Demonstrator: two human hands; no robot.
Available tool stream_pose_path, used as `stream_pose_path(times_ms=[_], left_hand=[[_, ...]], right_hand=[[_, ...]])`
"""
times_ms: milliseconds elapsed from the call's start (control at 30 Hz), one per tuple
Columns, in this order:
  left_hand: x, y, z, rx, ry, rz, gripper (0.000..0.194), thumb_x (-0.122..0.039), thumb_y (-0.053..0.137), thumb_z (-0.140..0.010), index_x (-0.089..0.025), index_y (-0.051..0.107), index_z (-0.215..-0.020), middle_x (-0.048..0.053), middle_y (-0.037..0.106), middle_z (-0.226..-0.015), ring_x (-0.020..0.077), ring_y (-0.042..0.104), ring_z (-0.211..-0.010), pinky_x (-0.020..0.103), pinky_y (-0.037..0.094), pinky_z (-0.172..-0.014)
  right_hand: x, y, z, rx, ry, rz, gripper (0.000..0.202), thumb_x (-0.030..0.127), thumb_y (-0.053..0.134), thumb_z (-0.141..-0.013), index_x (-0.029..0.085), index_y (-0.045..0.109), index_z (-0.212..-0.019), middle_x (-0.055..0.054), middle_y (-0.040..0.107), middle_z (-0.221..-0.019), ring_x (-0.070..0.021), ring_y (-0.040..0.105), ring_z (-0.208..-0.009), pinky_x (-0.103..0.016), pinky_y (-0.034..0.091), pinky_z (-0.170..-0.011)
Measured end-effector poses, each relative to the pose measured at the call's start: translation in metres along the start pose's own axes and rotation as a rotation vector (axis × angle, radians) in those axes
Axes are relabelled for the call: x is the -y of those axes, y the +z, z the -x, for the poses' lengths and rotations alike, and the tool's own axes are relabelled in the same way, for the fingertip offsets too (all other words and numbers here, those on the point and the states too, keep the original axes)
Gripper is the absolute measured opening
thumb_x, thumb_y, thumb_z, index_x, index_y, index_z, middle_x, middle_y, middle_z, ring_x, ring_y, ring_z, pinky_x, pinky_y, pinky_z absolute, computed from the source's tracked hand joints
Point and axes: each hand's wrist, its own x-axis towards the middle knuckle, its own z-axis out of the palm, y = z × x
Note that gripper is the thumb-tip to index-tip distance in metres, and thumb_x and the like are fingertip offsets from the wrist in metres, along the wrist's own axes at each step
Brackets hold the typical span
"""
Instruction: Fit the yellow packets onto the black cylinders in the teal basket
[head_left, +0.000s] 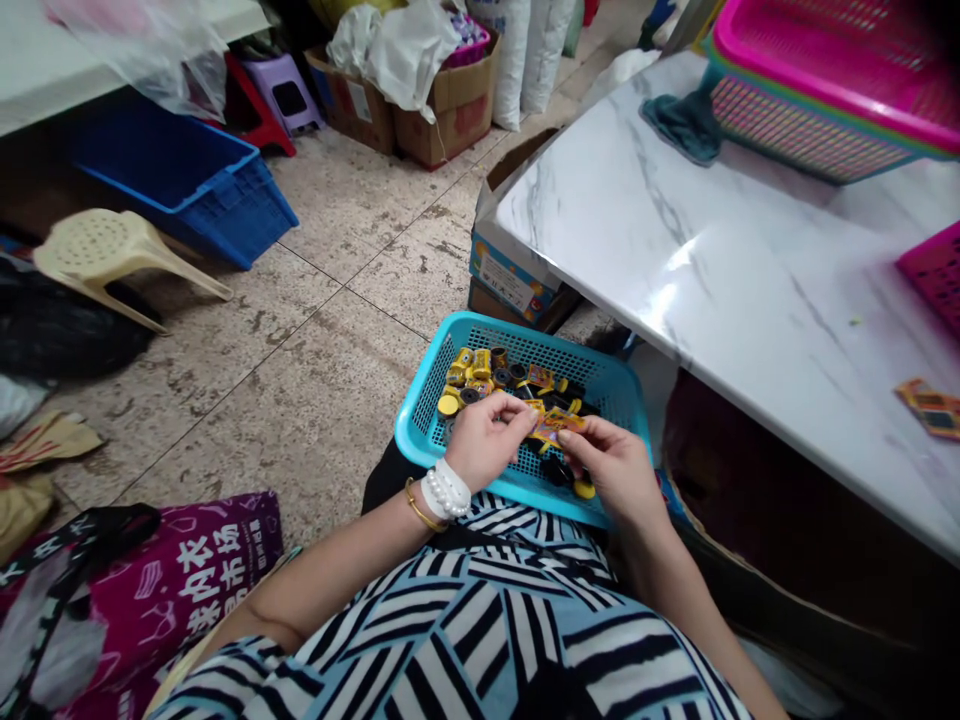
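A turquoise plastic basket (pixel 431 375) rests on my lap with several small yellow-and-black canisters (pixel 481 363) in it, some with yellow caps. Above its middle, my left hand (pixel 491 435) has thumb and forefinger pinched at the left end of a yellow-orange printed label (pixel 559 425). From the other side my right hand (pixel 611 465) grips the label's right end between thumb and fingers. Black pieces and more printed yellow bits lie beneath the hands, partly hidden by them. A pearl bracelet and a gold bangle circle my left wrist.
A white marbled table (pixel 600 220) stands at the right, bearing stacked colourful baskets (pixel 810 110), a dark cloth (pixel 686 125) and printed yellow pieces (pixel 930 408). Cardboard boxes (pixel 517 270) sit under its corner. Leftward are a cream stool (pixel 105 240), a blue crate (pixel 225 195) and a purple bag (pixel 172 580).
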Motion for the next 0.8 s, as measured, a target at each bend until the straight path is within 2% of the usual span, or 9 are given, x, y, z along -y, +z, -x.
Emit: stream_pose_path(times_ms=[100, 233, 400, 500, 633, 800], left_hand=[[-0.001, 0.003, 0.003, 0.036, -0.003, -0.055, 0.019, -0.034, 0.065, -0.081, -0.015, 0.062, -0.078, -0.006, 0.052, -0.052, 0.0058, 0.043, -0.042, 0.018, 0.032, -0.043], [0.000, 0.004, 0.003, 0.032, 0.012, -0.144, 0.023, -0.034, 0.063, -0.082, -0.016, 0.061, -0.069, -0.006, 0.047, -0.046, 0.0068, 0.041, -0.041, 0.020, 0.032, -0.045], [-0.001, 0.004, 0.009, -0.059, 0.044, -0.045, 0.026, -0.041, 0.059, -0.085, -0.017, 0.060, -0.075, -0.005, 0.050, -0.054, 0.0067, 0.042, -0.043, 0.020, 0.032, -0.045], [-0.003, 0.005, 0.015, -0.093, 0.102, -0.030, 0.029, -0.043, 0.059, -0.086, -0.015, 0.063, -0.078, -0.003, 0.055, -0.061, 0.0062, 0.043, -0.046, 0.020, 0.033, -0.046], [-0.002, 0.006, 0.018, -0.093, 0.204, -0.074, 0.029, -0.040, 0.060, -0.087, -0.014, 0.070, -0.076, -0.001, 0.054, -0.059, 0.0075, 0.044, -0.049, 0.020, 0.034, -0.047], [0.001, 0.004, 0.012, -0.187, 0.189, -0.018, 0.023, -0.036, 0.066, -0.083, -0.014, 0.067, -0.076, -0.004, 0.050, -0.055, 0.0067, 0.039, -0.046, 0.020, 0.031, -0.045]], right_hand=[[-0.003, 0.006, 0.004, 0.068, 0.005, 0.002, 0.033, 0.048, 0.073, -0.076, 0.017, 0.062, -0.072, 0.003, 0.054, -0.054, -0.0082, 0.041, -0.045, -0.022, 0.030, -0.042], [-0.008, 0.013, 0.007, 0.022, -0.019, -0.026, 0.034, 0.052, 0.065, -0.084, 0.020, 0.058, -0.076, 0.005, 0.052, -0.053, -0.0088, 0.042, -0.043, -0.022, 0.030, -0.042], [-0.012, 0.017, 0.008, -0.108, -0.059, 0.012, 0.043, 0.057, 0.053, -0.091, 0.022, 0.049, -0.067, 0.006, 0.046, -0.048, -0.0094, 0.038, -0.040, -0.023, 0.028, -0.039], [-0.013, 0.018, 0.008, -0.097, -0.096, 0.046, 0.043, 0.057, 0.051, -0.092, 0.021, 0.049, -0.067, 0.005, 0.047, -0.050, -0.0096, 0.039, -0.042, -0.023, 0.030, -0.041], [-0.013, 0.019, 0.010, -0.107, -0.172, 0.111, 0.043, 0.055, 0.051, -0.093, 0.021, 0.050, -0.066, 0.005, 0.047, -0.051, -0.0094, 0.039, -0.045, -0.023, 0.031, -0.044], [-0.011, 0.019, 0.014, -0.131, -0.229, 0.170, 0.043, 0.052, 0.048, -0.095, 0.021, 0.049, -0.065, 0.005, 0.046, -0.052, -0.0096, 0.039, -0.047, -0.023, 0.031, -0.046]])
